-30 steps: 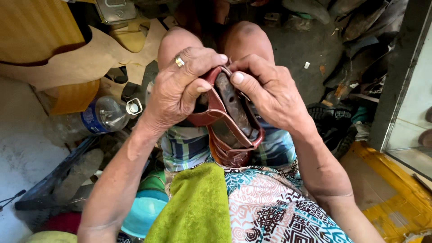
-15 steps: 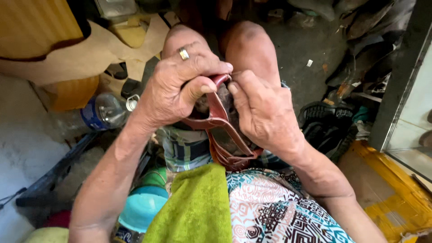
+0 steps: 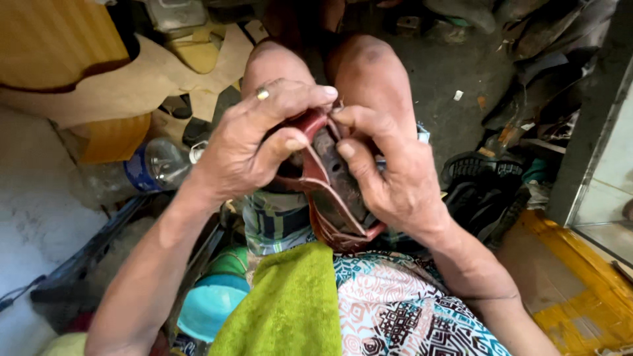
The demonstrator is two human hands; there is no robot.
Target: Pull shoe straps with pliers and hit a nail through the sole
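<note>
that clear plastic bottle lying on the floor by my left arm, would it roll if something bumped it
Probably yes: the bottle lies on its side, and round walls roll easily. It looks nearly empty, so likely light. Cardboard beside it might stop it on that side.

One head-worn camera looks steeply down, close above the lap.

Reddish-brown leather shoe point(image 3: 330, 198), smooth and slightly glossy along the rim, its inner sole dark, rough and matt. Just below the shoe, a nubby green terry-cloth towel point(image 3: 290, 303). Left of the shoe, a clear glossy plastic bottle point(image 3: 158, 165) and matt tan leather sheets point(image 3: 119, 86).
</note>
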